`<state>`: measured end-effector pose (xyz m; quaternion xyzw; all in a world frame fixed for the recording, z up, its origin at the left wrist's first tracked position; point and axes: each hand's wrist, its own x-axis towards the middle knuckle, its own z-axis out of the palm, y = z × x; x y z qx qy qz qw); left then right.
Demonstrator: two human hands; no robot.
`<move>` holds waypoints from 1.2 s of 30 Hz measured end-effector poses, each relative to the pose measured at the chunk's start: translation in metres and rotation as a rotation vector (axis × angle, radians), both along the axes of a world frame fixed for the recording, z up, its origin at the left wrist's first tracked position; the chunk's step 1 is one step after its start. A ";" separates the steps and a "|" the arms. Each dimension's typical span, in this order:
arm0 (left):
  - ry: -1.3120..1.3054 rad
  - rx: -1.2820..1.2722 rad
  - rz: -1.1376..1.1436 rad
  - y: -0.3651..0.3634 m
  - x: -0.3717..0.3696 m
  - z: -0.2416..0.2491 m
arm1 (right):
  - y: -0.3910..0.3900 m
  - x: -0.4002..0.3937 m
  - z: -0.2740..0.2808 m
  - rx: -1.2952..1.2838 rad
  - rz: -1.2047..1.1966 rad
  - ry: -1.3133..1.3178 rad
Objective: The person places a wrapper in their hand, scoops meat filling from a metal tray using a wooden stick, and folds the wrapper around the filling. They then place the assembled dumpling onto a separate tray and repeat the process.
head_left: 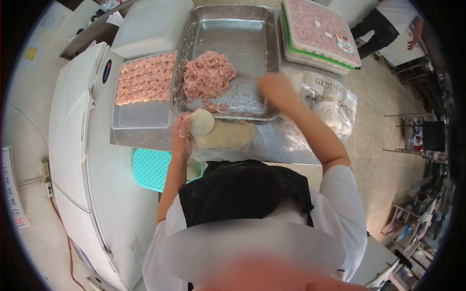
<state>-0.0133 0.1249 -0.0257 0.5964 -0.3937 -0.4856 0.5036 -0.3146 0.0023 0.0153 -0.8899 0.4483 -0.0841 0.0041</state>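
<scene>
My left hand [181,127] holds a round pale dough wrapper [201,122] at the front edge of the metal tray [233,116]. Just right of it, a row of overlapping wrappers [228,134] lies on clear plastic. My right hand [275,90] is over the tray's right rim, smeared by motion, so its fingers cannot be made out. A mound of minced meat [208,75] sits in the tray's left part. On the left, a plastic container [141,116] carries rows of meat-topped dumplings [148,77] in its far part.
Stacked lidded boxes [318,31] stand back right, and pale plastic boxes [150,26] back left. Plastic bags of wrappers [330,104] lie on the right. A turquoise basket [151,169] is below the table's left side, beside a white freezer [73,111]. Another person [383,29] stands far right.
</scene>
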 end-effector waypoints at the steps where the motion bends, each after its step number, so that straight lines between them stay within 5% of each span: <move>1: 0.183 -0.080 0.017 -0.004 -0.004 0.013 | 0.016 0.012 -0.004 0.027 0.104 -0.061; 3: 0.372 -0.151 0.033 -0.014 0.000 0.025 | 0.052 0.036 0.021 0.139 0.140 -0.010; 4: 0.153 -0.182 0.018 -0.026 0.011 0.027 | 0.059 0.044 0.030 0.240 0.176 0.032; 5: -0.067 -0.208 0.007 -0.037 0.020 0.028 | 0.047 0.032 0.028 0.004 0.258 -0.003; 6: -0.061 -0.202 0.010 -0.048 0.024 0.030 | 0.032 0.029 0.029 0.011 0.261 0.002; 9: 0.261 -0.263 0.092 -0.091 0.038 0.020 | 0.004 0.034 0.022 -0.046 0.047 0.083; 14: -0.446 -0.498 -0.116 -0.123 0.049 0.022 | 0.055 0.081 0.043 0.176 0.107 0.147; 18: -0.583 -0.452 0.010 -0.125 0.056 -0.005 | 0.054 0.063 0.057 0.115 -0.052 0.290; 20: 0.105 -0.383 0.020 -0.128 0.060 -0.008 | 0.070 0.078 0.038 0.186 -0.093 0.245; 21: 0.112 -0.382 0.014 -0.129 0.061 -0.012 | 0.078 0.090 0.028 0.150 -0.068 0.089; 24: 0.160 -0.456 0.062 -0.130 0.062 -0.019 | 0.078 0.143 0.039 0.267 -0.180 0.186; 29: 0.841 -0.307 0.049 -0.129 0.065 -0.007 | 0.054 0.170 0.015 0.441 -0.216 0.114; 31: 0.753 -0.281 0.040 -0.133 0.070 -0.011 | 0.043 0.164 0.010 0.569 -0.270 0.110; 33: 0.665 -0.251 0.035 -0.138 0.071 -0.014 | 0.041 0.126 -0.011 0.666 -0.044 -0.384; 34: 0.636 -0.260 -0.034 -0.138 0.073 -0.013 | 0.046 0.123 0.001 0.671 -0.042 -0.385; 36: 0.597 -0.272 -0.100 -0.139 0.081 -0.007 | 0.053 0.116 0.030 0.980 -0.354 -0.503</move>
